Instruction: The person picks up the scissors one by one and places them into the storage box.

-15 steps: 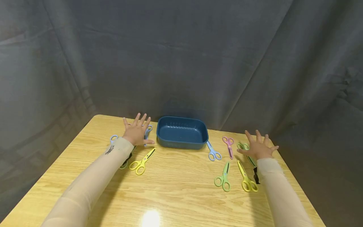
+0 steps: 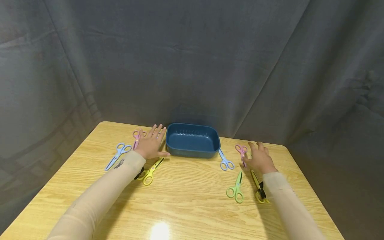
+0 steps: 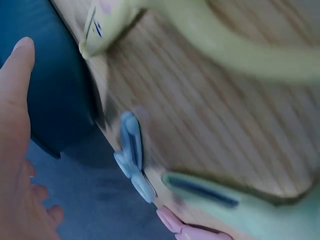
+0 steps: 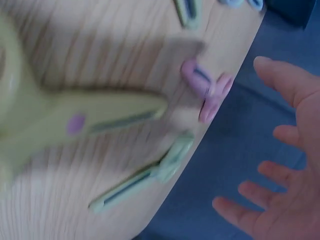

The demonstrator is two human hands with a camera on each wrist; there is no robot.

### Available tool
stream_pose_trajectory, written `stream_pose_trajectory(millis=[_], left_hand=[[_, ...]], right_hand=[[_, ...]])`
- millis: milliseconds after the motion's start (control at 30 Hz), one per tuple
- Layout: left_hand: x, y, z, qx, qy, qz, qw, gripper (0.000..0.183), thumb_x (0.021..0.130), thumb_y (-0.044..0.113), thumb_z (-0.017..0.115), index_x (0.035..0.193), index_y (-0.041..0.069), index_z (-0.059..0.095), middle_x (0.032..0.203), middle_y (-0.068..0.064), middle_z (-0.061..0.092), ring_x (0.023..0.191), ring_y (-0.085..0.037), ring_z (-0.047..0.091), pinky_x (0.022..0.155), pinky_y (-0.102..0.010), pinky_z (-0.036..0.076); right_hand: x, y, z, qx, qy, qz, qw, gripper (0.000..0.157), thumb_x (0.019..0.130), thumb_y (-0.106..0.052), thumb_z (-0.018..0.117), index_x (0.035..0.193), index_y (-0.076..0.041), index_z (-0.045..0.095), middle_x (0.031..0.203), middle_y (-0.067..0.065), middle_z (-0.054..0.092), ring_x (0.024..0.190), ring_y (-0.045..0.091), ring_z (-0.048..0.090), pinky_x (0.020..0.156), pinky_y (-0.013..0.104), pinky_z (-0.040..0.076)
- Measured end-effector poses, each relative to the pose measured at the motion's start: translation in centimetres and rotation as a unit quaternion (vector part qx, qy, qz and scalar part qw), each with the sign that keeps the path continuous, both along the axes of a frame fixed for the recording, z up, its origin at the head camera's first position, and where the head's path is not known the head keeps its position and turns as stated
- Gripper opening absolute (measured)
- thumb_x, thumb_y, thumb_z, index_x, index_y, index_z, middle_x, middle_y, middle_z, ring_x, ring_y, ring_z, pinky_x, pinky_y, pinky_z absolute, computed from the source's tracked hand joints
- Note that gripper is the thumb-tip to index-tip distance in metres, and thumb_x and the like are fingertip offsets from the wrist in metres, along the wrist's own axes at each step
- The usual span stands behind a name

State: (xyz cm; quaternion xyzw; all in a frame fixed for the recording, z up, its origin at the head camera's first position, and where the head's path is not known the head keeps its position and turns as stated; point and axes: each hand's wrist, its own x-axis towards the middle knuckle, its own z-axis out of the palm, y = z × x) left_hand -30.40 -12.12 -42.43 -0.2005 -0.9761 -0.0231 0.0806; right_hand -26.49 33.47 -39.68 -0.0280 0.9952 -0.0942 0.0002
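"What's the biggest thing there?"

"A dark grey curtain (image 2: 186, 66) hanging at the far side. Before it stands a wood-grained counter (image 2: 186, 206), with two pale sleeves (image 2: 102, 193) reaching over it from the near side."

"And on the counter?"

"A deep blue tub (image 2: 192, 153) at the far edge, around the middle. The left hand (image 2: 150, 146) is just left of it, fingers straight and spread, holding nothing. I can't tell whether its thumb touches the tub."

"The right hand (image 2: 261, 160)?"

"Well to the right of the tub, fingers apart and slightly bent, also holding nothing."

"Where are the scissors?"

"On both sides. The left yellow scissors (image 2: 153, 170) lie on the near side of the left hand; the right yellow scissors (image 2: 255, 180) are partly covered at the right wrist. Green scissors (image 2: 237, 188) lie just left of those, and the right wrist view shows another green pair (image 4: 145, 175) near the counter's edge."

"Blue and pink?"

"The right blue scissors (image 2: 225, 161) have their blades at the tub's right end; the left blue scissors (image 2: 118, 156) lie left of the left hand. The left pink scissors (image 2: 137, 140) are partly behind that hand, and the right pink scissors (image 2: 241, 150) are by the right thumb."
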Motion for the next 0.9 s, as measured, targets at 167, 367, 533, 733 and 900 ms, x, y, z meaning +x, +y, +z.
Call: stream_pose_trajectory(millis=[167,367,533,733,900], left_hand=[[0.5,0.6,0.1,0.006,0.004,-0.011,0.9999,0.114,0.071,0.074,0.059,0.151,0.007,0.014,0.156,-0.014,0.009,0.142,-0.033,0.009,0.097,-0.075,0.009],[0.6,1.5,0.2,0.005,0.006,-0.009,0.9999,0.113,0.072,0.078,0.053,0.151,0.007,0.013,0.157,-0.014,0.008,0.143,-0.031,0.007,0.099,-0.073,0.009],[0.6,2.3,0.2,0.005,-0.008,-0.006,0.9999,0.113,0.073,0.079,0.049,0.151,0.008,0.010,0.157,-0.013,0.006,0.143,-0.030,0.005,0.102,-0.070,0.009],[0.7,2.8,0.3,0.005,-0.023,-0.002,0.9997,0.111,0.075,0.077,0.049,0.151,0.007,0.009,0.157,-0.014,0.005,0.143,-0.030,0.005,0.105,-0.065,0.015],[0.4,3.1,0.2,0.010,-0.041,0.003,0.9991,0.111,0.076,0.077,0.049,0.151,0.005,0.009,0.156,-0.016,0.004,0.143,-0.030,0.004,0.108,-0.060,0.014]], right_hand=[[0.1,-1.9,-0.5,-0.009,0.018,0.030,0.999,0.078,0.084,-0.032,0.069,0.141,0.005,0.031,0.134,0.037,0.029,0.116,0.057,0.035,0.081,0.063,0.043],[0.4,-4.0,-0.5,-0.034,0.016,0.058,0.998,0.076,0.083,-0.029,0.071,0.140,0.007,0.035,0.128,0.036,0.038,0.110,0.052,0.045,0.084,0.059,0.043],[0.3,-5.1,-1.0,-0.038,-0.005,0.069,0.997,0.079,0.082,-0.032,0.072,0.138,0.010,0.035,0.135,0.036,0.034,0.119,0.051,0.039,0.089,0.056,0.043],[0.1,-6.1,-1.9,-0.054,-0.015,0.094,0.994,0.077,0.079,-0.033,0.075,0.127,0.018,0.043,0.127,0.035,0.046,0.111,0.043,0.049,0.087,0.049,0.046],[0.1,-6.7,-2.6,-0.052,-0.018,0.092,0.994,0.067,0.078,-0.035,0.075,0.116,0.017,0.053,0.104,0.026,0.058,0.099,0.035,0.053,0.080,0.044,0.048]])
